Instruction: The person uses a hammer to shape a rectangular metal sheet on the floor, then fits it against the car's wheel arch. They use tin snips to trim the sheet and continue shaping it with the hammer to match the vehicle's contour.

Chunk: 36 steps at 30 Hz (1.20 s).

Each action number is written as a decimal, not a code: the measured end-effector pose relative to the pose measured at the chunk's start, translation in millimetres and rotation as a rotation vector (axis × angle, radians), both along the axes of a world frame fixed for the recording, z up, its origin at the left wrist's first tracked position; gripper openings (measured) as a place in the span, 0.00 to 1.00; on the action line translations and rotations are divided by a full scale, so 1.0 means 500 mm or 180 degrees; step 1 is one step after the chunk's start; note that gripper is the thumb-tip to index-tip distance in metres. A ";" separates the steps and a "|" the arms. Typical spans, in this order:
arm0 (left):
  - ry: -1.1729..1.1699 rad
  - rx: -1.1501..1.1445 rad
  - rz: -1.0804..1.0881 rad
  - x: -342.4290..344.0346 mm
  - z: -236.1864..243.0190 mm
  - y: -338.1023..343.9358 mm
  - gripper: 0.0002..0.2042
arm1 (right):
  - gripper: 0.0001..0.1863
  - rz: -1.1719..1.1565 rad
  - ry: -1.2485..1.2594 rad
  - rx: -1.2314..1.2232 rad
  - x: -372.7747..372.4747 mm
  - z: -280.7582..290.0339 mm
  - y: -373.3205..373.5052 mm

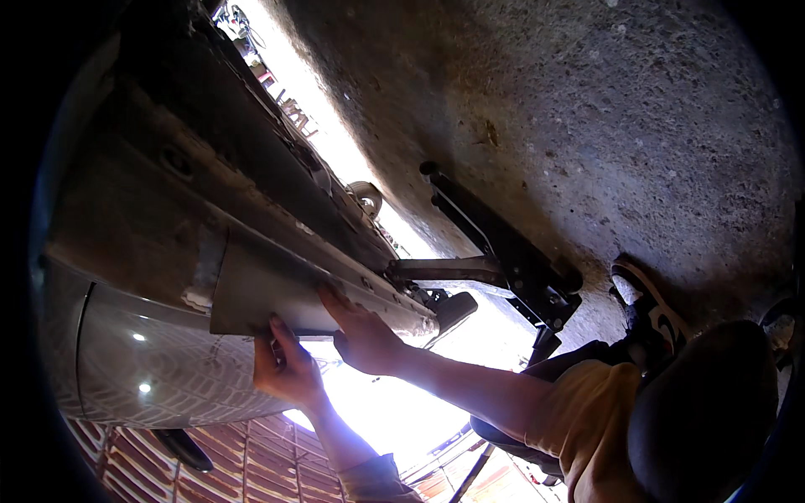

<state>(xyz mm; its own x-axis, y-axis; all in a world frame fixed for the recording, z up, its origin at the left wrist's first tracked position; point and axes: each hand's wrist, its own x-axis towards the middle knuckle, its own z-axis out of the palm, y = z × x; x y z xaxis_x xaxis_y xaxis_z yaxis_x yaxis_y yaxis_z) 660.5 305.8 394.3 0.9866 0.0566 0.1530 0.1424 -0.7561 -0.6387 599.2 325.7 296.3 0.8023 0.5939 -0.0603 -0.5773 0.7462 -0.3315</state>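
A flat grey metal sheet (267, 289) lies against the worn, dirty sill (138, 189) of a silver car. My left hand (288, 369) pinches its lower edge, with a finger up on the face and the rest curled below. Close by on the right, my right hand (369, 335) grips the sheet toward its right end. Its fingers reach over the face, and its thumb sits by the lower edge. The sheet's back side is hidden.
A black floor jack (503, 243) stands on rough concrete (637, 109), its arm reaching toward the car's underside. The car's glossy silver body panel (176, 360) curves at lower left. My shoe (650, 306) and dark-clad knee (704, 411) are at right. Behind is a reddish slatted wall (201, 469).
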 end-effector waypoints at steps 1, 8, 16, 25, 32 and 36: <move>0.0033 0.0065 -0.0050 -0.001 -0.001 0.002 0.13 | 0.41 0.0027 -0.0052 -0.0057 0.002 -0.004 -0.001; 0.0032 -0.0375 0.0102 0.000 0.020 0.017 0.12 | 0.41 0.0005 -0.0146 -0.0094 0.001 -0.014 -0.003; 0.0252 -0.0071 0.0035 -0.013 0.073 0.034 0.12 | 0.38 0.0041 -0.0328 0.0173 -0.013 -0.005 0.025; -0.0006 -0.0426 0.0079 0.002 0.015 0.011 0.10 | 0.32 -0.0353 -0.0554 -0.0361 0.018 -0.049 0.016; -0.0512 -0.0496 0.0067 -0.062 -0.004 0.001 0.06 | 0.24 -0.0438 -0.0798 -0.0751 0.047 -0.047 -0.026; -0.1356 -0.0728 -0.0102 -0.152 -0.047 0.048 0.05 | 0.19 -0.0492 -0.1067 -0.0913 0.067 -0.077 0.005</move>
<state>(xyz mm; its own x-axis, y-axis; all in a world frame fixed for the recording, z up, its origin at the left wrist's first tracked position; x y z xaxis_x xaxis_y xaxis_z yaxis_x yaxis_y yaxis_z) 584.7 329.6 371.0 0.8406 0.1067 0.5311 0.3297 -0.8787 -0.3453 632.5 328.1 257.8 0.8832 0.4632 0.0732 -0.2924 0.6660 -0.6863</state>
